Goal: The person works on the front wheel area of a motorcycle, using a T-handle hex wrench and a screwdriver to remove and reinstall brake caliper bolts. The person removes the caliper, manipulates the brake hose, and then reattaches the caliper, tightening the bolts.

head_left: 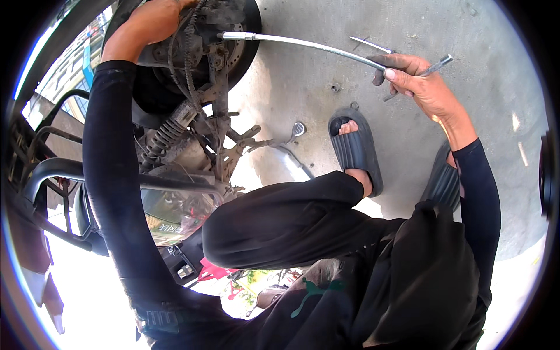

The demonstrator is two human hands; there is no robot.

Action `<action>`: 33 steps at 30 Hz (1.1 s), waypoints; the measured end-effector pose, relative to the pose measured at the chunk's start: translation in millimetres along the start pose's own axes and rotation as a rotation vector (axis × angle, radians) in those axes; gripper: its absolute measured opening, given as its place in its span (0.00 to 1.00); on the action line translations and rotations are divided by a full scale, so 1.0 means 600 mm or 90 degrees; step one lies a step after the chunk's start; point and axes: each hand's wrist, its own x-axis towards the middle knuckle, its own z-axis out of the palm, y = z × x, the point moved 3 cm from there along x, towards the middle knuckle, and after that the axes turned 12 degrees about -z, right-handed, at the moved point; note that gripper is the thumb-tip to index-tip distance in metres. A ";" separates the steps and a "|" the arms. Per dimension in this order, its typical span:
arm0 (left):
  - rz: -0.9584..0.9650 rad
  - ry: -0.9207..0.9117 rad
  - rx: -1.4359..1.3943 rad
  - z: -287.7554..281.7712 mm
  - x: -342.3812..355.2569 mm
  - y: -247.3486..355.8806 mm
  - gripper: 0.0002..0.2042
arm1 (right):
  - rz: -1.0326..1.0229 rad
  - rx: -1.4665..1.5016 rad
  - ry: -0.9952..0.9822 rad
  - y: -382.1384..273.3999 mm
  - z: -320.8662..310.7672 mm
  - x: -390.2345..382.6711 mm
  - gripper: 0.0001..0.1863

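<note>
Right hand point(417, 81) grips the long metal rod point(303, 45), its far end at the motorcycle's rear wheel hub point(224, 41). Left hand point(153, 22) rests on the wheel point(248, 44). Dark sandal point(356, 149) on concrete floor point(408, 140).

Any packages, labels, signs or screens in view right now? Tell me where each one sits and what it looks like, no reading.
Blue sign panel: far upper left, on the building front behind the motorcycle; narrow upright strip, blue with pale marks.
Pale printed patch: lower left, seen through the scuffed clear motorcycle cover under the left arm; small, blurred greenish-white.
No packages or screens show.
</note>
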 end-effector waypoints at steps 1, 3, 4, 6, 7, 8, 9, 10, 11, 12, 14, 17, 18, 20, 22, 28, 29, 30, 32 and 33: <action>-0.001 -0.001 -0.006 0.003 0.000 0.000 0.24 | -0.010 -0.004 -0.007 0.003 0.007 0.012 0.23; -0.003 -0.001 -0.019 0.001 -0.002 0.002 0.24 | -0.008 -0.010 -0.002 0.006 0.025 0.021 0.23; 0.010 -0.004 -0.024 -0.001 0.001 0.002 0.23 | -0.007 -0.013 -0.001 0.009 0.031 0.023 0.23; 0.033 -0.010 -0.030 -0.007 0.005 -0.002 0.23 | -0.008 -0.018 -0.001 0.024 0.036 0.027 0.22; 0.020 -0.029 -0.056 -0.003 0.005 -0.008 0.23 | -0.008 -0.019 -0.004 0.028 0.039 0.028 0.22; 0.007 -0.048 -0.081 0.002 0.005 -0.014 0.23 | -0.008 -0.020 -0.008 0.029 0.042 0.029 0.22; -0.007 -0.070 -0.105 -0.001 0.000 -0.012 0.23 | -0.012 -0.024 -0.006 0.031 0.047 0.030 0.22; -0.008 -0.090 -0.110 -0.007 -0.005 -0.010 0.23 | -0.017 -0.027 -0.005 0.033 0.052 0.031 0.22; -0.009 -0.111 -0.115 -0.017 -0.010 -0.008 0.24 | -0.021 -0.031 -0.005 0.034 0.057 0.032 0.21; 0.000 -0.127 -0.124 -0.023 -0.007 0.002 0.24 | -0.030 -0.034 0.000 0.035 0.059 0.033 0.22; 0.013 -0.106 -0.111 -0.020 -0.003 0.016 0.24 | -0.046 -0.040 0.010 0.039 0.064 0.038 0.22; -0.004 -0.168 -0.131 -0.023 0.000 0.009 0.25 | -0.053 0.003 0.003 0.048 0.080 0.045 0.22; -0.019 -0.198 -0.149 -0.024 -0.002 -0.002 0.25 | -0.052 -0.009 -0.006 0.048 0.082 0.046 0.21; -0.004 -0.165 -0.128 -0.023 -0.013 -0.020 0.25 | -0.049 -0.031 -0.022 0.046 0.086 0.045 0.19; 0.009 -0.140 -0.127 -0.013 0.006 -0.004 0.25 | -0.057 -0.017 0.004 0.036 0.091 0.042 0.19; 0.017 -0.160 -0.157 -0.024 -0.001 -0.004 0.25 | -0.049 0.025 0.014 0.042 0.108 0.061 0.18; 0.020 -0.149 -0.145 -0.019 -0.005 -0.011 0.25 | -0.049 0.028 0.012 0.041 0.111 0.065 0.18; 0.028 -0.137 -0.132 -0.019 -0.004 -0.010 0.25 | -0.049 0.021 0.011 0.042 0.113 0.068 0.18; -0.004 -0.154 -0.142 -0.020 -0.011 -0.008 0.25 | -0.050 0.008 0.006 0.048 0.117 0.073 0.18; -0.015 -0.159 -0.148 -0.020 -0.007 -0.005 0.25 | -0.052 0.008 0.012 0.050 0.115 0.073 0.18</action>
